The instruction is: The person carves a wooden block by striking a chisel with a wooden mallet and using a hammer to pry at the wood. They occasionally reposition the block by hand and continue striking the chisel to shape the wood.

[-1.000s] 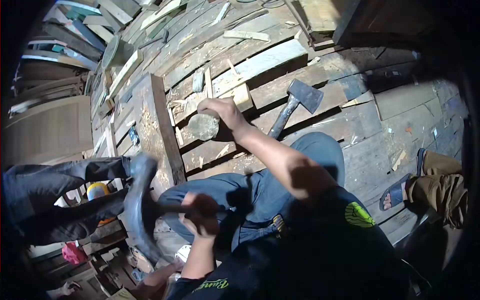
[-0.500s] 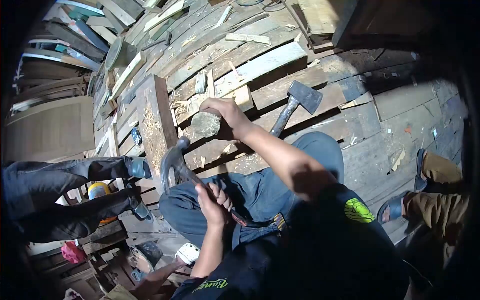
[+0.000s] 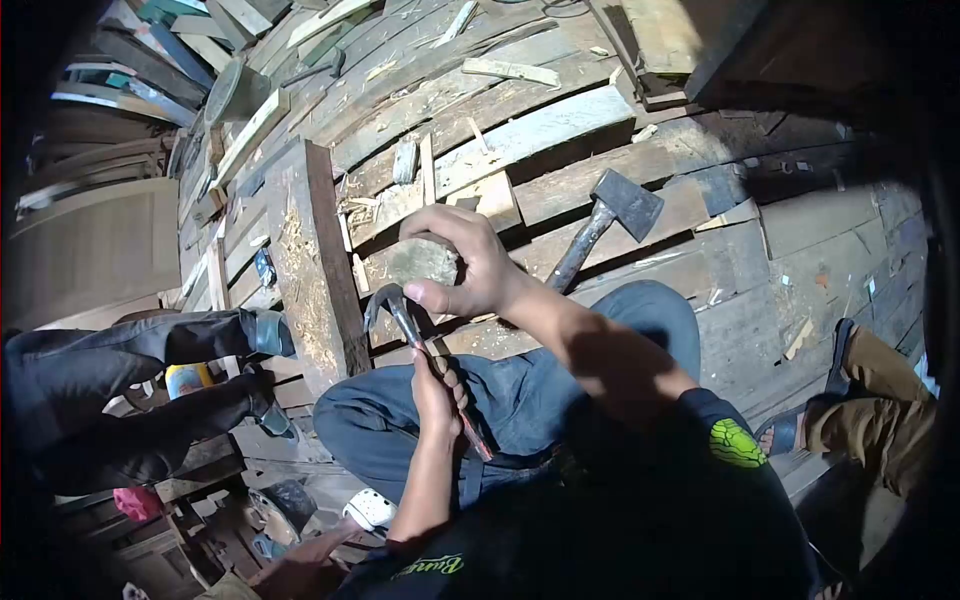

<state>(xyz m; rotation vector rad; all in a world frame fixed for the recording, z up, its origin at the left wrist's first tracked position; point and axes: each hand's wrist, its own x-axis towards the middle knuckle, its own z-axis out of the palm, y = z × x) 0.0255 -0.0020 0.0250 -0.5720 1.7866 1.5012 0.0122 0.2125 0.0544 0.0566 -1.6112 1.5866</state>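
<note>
Nearest, at 6 o'clock from the rough-faced block (image 3: 415,262), the left hand (image 3: 437,392) is curled partway up the handle of a claw hammer (image 3: 404,322), a grip that should favour control over force. Just beyond, the right hand (image 3: 480,262) clasps the block from 3 o'clock, its thumb close to the hammer's head; that thumb would best be kept clear of any blow. Farther off, the axe (image 3: 606,214) lies between 2 and 3 o'clock on the planks (image 3: 690,270).
</note>
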